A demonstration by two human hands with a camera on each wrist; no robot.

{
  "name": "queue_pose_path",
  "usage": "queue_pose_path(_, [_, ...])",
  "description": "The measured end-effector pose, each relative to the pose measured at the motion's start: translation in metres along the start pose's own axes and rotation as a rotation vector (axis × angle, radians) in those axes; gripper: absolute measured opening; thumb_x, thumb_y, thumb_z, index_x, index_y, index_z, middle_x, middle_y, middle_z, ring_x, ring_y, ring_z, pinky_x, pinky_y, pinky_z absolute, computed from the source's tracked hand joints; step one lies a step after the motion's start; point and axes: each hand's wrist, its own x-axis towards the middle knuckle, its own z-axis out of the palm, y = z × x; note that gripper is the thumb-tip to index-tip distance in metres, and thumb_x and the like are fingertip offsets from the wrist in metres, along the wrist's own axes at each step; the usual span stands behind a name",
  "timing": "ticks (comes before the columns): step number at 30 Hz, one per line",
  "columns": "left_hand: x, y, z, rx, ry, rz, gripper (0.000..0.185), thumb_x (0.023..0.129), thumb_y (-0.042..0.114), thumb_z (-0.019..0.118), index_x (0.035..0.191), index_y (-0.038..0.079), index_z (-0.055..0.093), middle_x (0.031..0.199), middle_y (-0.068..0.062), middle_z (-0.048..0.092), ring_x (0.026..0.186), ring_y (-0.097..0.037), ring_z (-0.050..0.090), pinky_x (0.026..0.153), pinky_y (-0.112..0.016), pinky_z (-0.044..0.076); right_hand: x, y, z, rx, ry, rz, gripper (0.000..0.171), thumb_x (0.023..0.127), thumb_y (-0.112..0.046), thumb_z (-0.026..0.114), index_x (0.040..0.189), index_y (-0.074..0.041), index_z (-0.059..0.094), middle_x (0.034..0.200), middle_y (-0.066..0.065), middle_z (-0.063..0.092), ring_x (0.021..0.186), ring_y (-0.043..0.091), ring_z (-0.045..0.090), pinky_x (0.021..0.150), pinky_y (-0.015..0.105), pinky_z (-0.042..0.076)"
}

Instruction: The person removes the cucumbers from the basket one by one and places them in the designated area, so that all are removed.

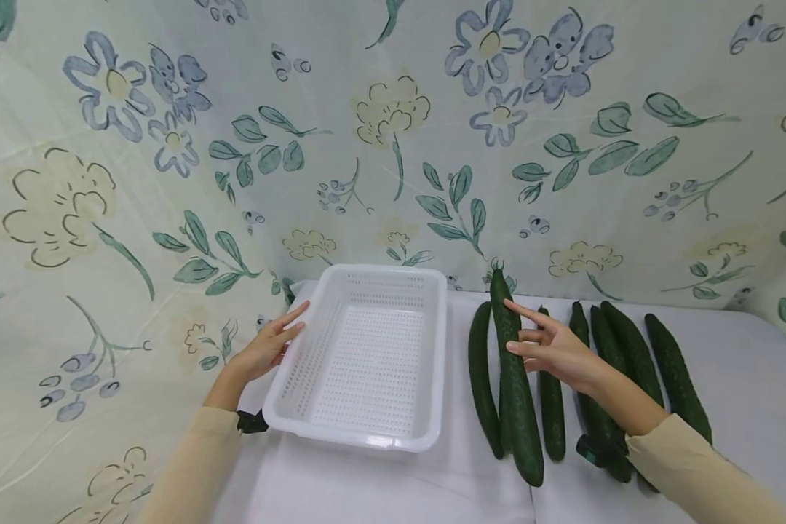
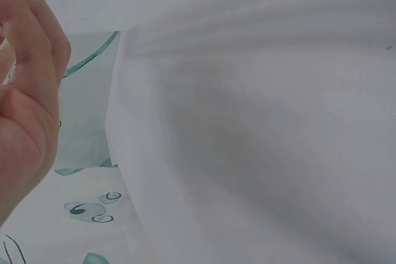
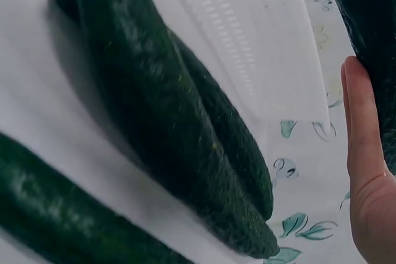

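Observation:
My right hand [image 1: 560, 356] holds a long dark green cucumber [image 1: 520, 393], its fingers and thumb across the upper half. That cucumber overlaps another one lying under it in the head view. In the right wrist view, the held cucumber [image 3: 370, 10] rises along the fingers at the right edge. My left hand [image 1: 262, 353] touches the outer left side of a white perforated plastic basket [image 1: 440, 349], fingers extended toward its rim. Nothing lies inside the basket. In the left wrist view, the left hand [image 2: 31, 91] shows at the left, fingers bent.
A curved cucumber [image 1: 479, 378] lies between basket and held cucumber. To the right are a shorter cucumber [image 1: 552, 418], several more partly behind the right forearm, and a cucumber [image 1: 677, 378] farthest right. White cloth [image 1: 340, 484] covers the table; a floral curtain [image 1: 380, 167] hangs behind.

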Motion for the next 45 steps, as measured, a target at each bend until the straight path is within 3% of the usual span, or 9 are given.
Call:
queue_pose_path(6, [-0.006, 0.011, 0.005, -0.034, -0.013, -0.001, 0.055, 0.097, 0.024, 0.048, 0.146, 0.028, 0.024, 0.126, -0.024, 0.048, 0.08, -0.028, 0.063, 0.057, -0.029, 0.051, -0.008, 0.006, -0.016, -0.041, 0.012, 0.004, 0.074, 0.086, -0.012, 0.065, 0.144, -0.036, 0.025, 0.074, 0.004, 0.044, 0.071, 0.015, 0.049, 0.065, 0.041, 0.047])
queue_pose_path(11, [-0.008, 0.017, 0.007, -0.045, -0.015, -0.004, 0.054, 0.097, 0.023, 0.048, 0.146, 0.027, 0.025, 0.125, -0.024, 0.048, 0.081, -0.03, 0.062, 0.058, -0.03, 0.051, -0.016, 0.01, -0.03, -0.074, 0.036, 0.02, 0.074, 0.087, -0.012, 0.064, 0.145, -0.036, 0.025, 0.077, 0.005, 0.035, 0.069, 0.015, 0.048, 0.063, 0.041, 0.048])
queue_pose_path(18, [-0.001, 0.003, 0.0, -0.028, -0.013, 0.002, 0.052, 0.097, 0.027, 0.047, 0.144, 0.035, 0.027, 0.123, -0.021, 0.051, 0.08, -0.027, 0.063, 0.057, -0.029, 0.051, -0.031, 0.015, -0.049, -0.076, 0.014, 0.011, 0.075, 0.089, -0.01, 0.061, 0.147, -0.032, 0.019, 0.074, 0.001, 0.041, 0.066, 0.013, 0.048, 0.062, 0.042, 0.048])
queue_pose_path(27, [0.0, 0.003, 0.0, -0.026, -0.008, -0.001, 0.052, 0.096, 0.028, 0.048, 0.144, 0.035, 0.028, 0.124, -0.021, 0.05, 0.083, -0.03, 0.063, 0.06, -0.032, 0.052, -0.045, 0.024, -0.076, -0.122, 0.049, 0.033, 0.074, 0.09, -0.011, 0.06, 0.147, -0.034, 0.019, 0.075, 0.0, 0.035, 0.067, 0.011, 0.048, 0.062, 0.046, 0.048])
queue_pose_path(34, [0.0, 0.001, -0.001, -0.024, 0.002, -0.013, 0.053, 0.096, 0.029, 0.049, 0.144, 0.036, 0.028, 0.124, -0.019, 0.051, 0.084, -0.03, 0.063, 0.061, -0.033, 0.052, -0.058, 0.03, -0.099, -0.138, 0.012, 0.021, 0.074, 0.092, -0.008, 0.055, 0.148, -0.032, 0.013, 0.076, -0.002, 0.039, 0.069, 0.011, 0.051, 0.061, 0.044, 0.049])
queue_pose_path(45, [0.0, -0.001, 0.0, -0.003, -0.007, 0.003, 0.054, 0.096, 0.029, 0.048, 0.145, 0.034, 0.026, 0.125, -0.02, 0.05, 0.082, -0.029, 0.063, 0.06, -0.031, 0.052, -0.08, 0.035, -0.124, -0.186, 0.058, 0.086, 0.072, 0.094, -0.011, 0.053, 0.148, -0.033, 0.01, 0.077, -0.002, 0.038, 0.069, 0.01, 0.05, 0.062, 0.044, 0.049])
